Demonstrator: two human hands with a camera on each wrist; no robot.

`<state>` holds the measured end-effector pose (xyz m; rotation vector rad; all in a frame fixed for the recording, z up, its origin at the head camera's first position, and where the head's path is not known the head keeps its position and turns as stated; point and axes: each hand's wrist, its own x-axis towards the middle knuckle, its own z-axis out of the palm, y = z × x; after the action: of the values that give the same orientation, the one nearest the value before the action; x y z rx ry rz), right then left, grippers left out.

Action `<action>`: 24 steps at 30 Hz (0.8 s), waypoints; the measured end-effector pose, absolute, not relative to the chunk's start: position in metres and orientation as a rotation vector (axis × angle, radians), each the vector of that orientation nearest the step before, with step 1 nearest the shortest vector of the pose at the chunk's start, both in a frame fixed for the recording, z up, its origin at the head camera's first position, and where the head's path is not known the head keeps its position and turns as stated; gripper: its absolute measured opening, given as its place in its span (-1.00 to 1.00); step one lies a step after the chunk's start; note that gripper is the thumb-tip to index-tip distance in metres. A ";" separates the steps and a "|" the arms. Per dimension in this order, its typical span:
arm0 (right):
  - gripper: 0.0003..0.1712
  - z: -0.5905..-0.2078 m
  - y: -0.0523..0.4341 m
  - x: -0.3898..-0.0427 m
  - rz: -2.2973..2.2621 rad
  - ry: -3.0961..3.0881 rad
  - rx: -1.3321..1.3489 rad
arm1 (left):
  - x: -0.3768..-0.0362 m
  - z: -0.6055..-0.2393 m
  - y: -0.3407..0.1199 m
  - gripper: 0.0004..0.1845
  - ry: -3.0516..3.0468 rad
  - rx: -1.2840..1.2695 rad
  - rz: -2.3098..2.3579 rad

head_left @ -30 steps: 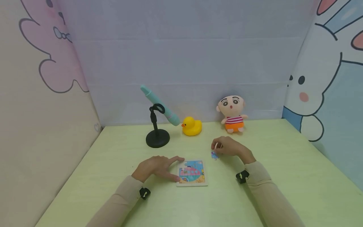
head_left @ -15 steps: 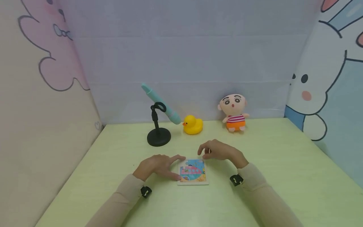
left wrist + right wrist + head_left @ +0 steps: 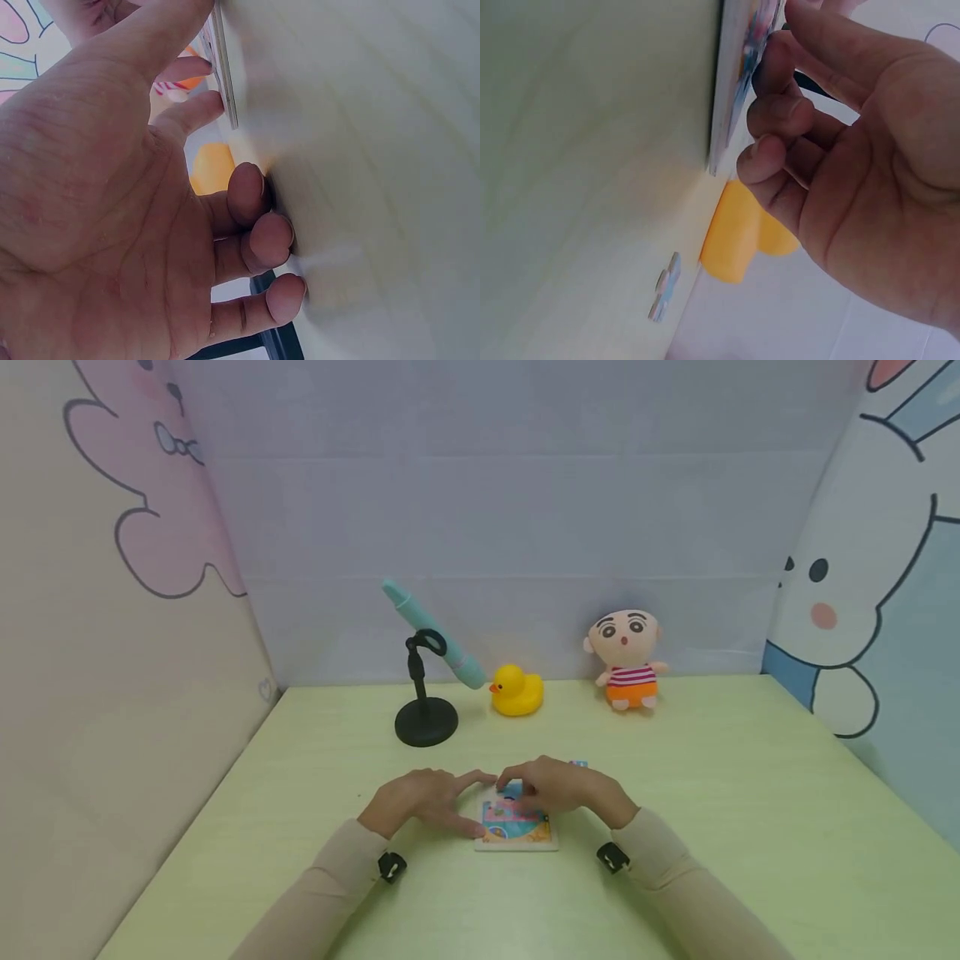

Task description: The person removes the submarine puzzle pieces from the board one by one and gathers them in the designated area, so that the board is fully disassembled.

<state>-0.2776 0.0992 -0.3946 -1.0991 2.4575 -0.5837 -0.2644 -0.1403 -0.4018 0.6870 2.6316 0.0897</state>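
On the table lies a framed jigsaw puzzle [image 3: 517, 831] with a pink, blue and sandy picture. My left hand [image 3: 420, 800] is at its left side, index fingertip by the far left corner and thumb [image 3: 471, 828] on the near left edge. In the left wrist view, its other fingers [image 3: 259, 244] rest bent on the table. Over the puzzle's upper part is my right hand [image 3: 555, 783], with bent fingers [image 3: 780, 116] close to the picture. I cannot tell whether a piece is between its fingertips. A loose puzzle piece [image 3: 666, 287] lies on the table, partly hidden behind that hand in the head view.
Behind the hands stand a black holder [image 3: 426, 722] with a teal stick [image 3: 435, 635], a yellow rubber duck [image 3: 517, 691] and a plush doll [image 3: 628, 660]. A pale back wall [image 3: 510, 527] and printed side walls border the table [image 3: 750, 818].
My right hand has moved left and nearer, from beside the loose piece to over the puzzle's upper part. My left hand has stayed at the puzzle's left side. The view has shifted slightly.
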 end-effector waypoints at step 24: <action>-0.65 -0.403 0.092 -0.272 -0.548 2.566 -0.999 | -0.262 -0.401 -0.135 -0.10 2.635 0.647 0.040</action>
<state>-0.2722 0.0915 -0.4034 -0.9994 2.5664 -0.5479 -0.2621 -0.1351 -0.4012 0.6471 2.6350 0.0402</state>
